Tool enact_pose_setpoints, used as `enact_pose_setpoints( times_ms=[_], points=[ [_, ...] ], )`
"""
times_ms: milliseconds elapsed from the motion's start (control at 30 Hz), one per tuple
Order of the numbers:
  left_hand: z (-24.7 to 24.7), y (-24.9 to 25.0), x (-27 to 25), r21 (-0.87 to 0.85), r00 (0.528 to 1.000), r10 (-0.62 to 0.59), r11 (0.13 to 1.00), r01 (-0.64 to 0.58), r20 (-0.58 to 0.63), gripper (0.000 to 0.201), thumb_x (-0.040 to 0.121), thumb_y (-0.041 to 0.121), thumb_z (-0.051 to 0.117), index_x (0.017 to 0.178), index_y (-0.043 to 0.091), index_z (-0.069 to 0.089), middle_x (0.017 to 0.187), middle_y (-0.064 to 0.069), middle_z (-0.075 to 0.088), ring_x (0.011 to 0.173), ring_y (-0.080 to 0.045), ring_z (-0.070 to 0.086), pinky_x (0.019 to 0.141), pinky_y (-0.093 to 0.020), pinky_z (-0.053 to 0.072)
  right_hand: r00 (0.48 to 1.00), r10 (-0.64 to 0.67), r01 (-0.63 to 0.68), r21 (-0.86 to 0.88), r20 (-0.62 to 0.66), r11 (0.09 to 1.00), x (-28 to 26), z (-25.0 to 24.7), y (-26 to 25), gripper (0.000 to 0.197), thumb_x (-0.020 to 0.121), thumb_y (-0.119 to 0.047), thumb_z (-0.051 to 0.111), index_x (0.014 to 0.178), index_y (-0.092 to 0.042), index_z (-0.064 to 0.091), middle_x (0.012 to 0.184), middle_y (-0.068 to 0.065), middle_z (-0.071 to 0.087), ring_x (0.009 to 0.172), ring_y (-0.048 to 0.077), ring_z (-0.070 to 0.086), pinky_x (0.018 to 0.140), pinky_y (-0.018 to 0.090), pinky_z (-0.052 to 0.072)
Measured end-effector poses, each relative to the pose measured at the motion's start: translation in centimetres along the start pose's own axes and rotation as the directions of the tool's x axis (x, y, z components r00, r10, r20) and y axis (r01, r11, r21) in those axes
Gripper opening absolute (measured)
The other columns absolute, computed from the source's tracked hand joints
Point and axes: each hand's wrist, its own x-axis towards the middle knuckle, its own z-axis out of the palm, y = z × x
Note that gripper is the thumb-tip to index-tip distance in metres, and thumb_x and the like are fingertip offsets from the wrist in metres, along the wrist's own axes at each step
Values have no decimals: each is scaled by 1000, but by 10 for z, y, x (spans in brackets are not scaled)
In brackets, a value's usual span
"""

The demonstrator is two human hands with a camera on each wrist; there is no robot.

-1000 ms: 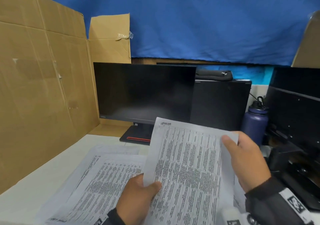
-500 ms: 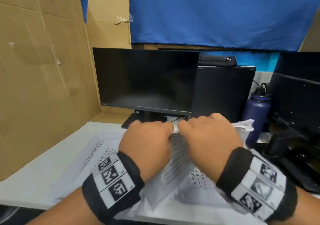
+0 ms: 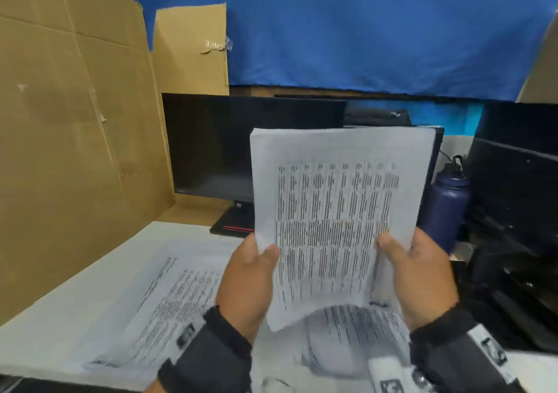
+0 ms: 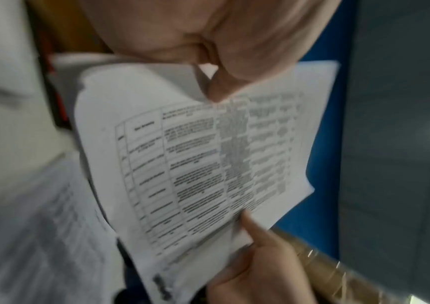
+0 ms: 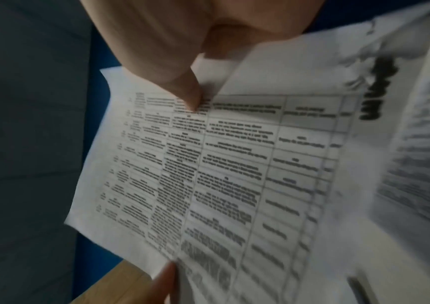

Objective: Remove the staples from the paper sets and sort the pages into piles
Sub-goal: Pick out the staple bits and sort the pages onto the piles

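Now | left hand [image 3: 249, 275] and right hand [image 3: 422, 275] each pinch a lower edge of the printed page [image 3: 335, 211], thumbs in front | page upright above the near worktop [image 3: 90, 275], likely for checking | sorted pile [image 3: 169, 305] lies left.

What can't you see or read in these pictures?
- Words on the held paper: blurred in every view.
- Staple: none can be made out; blur, and the left hand and right hand cover the edges.
- Pages on the table: near ends hidden by the wrists in the head view.
- Bottle: partly behind the paper.
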Motion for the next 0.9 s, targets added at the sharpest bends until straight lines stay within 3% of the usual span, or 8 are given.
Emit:
enact_pose_setpoints(
  times_ms=[100, 167, 233, 300, 433, 567, 733, 900],
  points=[
    [9, -18, -2, 193, 992, 96, 978, -79, -78, 27, 105, 22, 45, 114, 35, 67, 106, 15, 77, 102, -7, 72, 93, -39, 57, 996, 77, -76, 52, -32, 996, -20, 8, 20, 16, 96, -13, 62, 92, -28, 68, 87, -34, 71, 84, -16, 65, 79, 21, 48],
    [13, -34, -7, 245, 997, 41, 969, -26, -57, 21, 105, 26, 46, 112, 35, 64, 103, 13, 76, 98, -6, 71, 87, -35, 57, 992, 124, -122, 55, -24, 991, -35, 13, 36, 17, 96, -12, 62, 94, -28, 67, 86, -27, 73, 85, -13, 65, 77, 17, 47],
    [13, -49, -10, 290, 998, -11, 957, 29, -64, 25, 104, 31, 49, 126, 33, 60, 116, 13, 72, 110, -6, 67, 96, -36, 54, 984, 181, -180, 50, 2, 982, -46, 18, 50, 16, 97, -15, 61, 97, -29, 67, 94, -19, 73, 95, 0, 67, 77, 21, 47],
    [13, -59, -11, 262, 991, -72, 960, 99, -111, 36, 103, 34, 50, 138, 27, 53, 130, 6, 67, 123, -16, 61, 108, -44, 48, 978, 209, -210, 46, 19, 977, -50, 21, 60, 15, 98, -18, 59, 98, -32, 66, 101, -17, 72, 100, 6, 66, 83, 27, 47],
    [12, -67, -7, 170, 973, -144, 970, 174, -178, 33, 102, 31, 53, 134, 24, 51, 128, -3, 67, 119, -25, 62, 106, -46, 48, 977, 210, -211, 13, 29, 977, -49, 23, 65, 14, 98, -21, 58, 101, -33, 65, 102, -17, 73, 101, 7, 66, 90, 33, 48],
    [11, -67, -4, 114, 979, -94, 987, 116, -180, 36, 102, 38, 56, 137, 35, 48, 124, 12, 69, 115, -10, 64, 104, -41, 51, 983, 183, -182, -37, 29, 983, -43, 21, 62, 12, 98, -21, 59, 100, -31, 65, 99, -16, 73, 99, 7, 66, 87, 31, 49],
    [6, -52, -6, 253, 989, 48, 967, -11, -141, 25, 104, 42, 46, 108, 36, 70, 103, 17, 76, 102, -5, 69, 85, -26, 54, 985, 162, -161, -18, 52, 987, -36, 14, 40, 17, 99, -17, 57, 105, -30, 66, 99, -18, 72, 94, -3, 66, 73, 16, 48],
    [-15, -26, -21, 367, 983, 112, 929, -52, -144, 36, 104, 44, 48, 89, 22, 72, 79, -14, 72, 72, -28, 69, 65, -36, 51, 966, 76, -54, -94, 247, 994, -23, -12, 13, 14, 95, -15, 64, 100, -25, 72, 96, -16, 76, 87, -1, 71, 76, 18, 55]
  ],
)
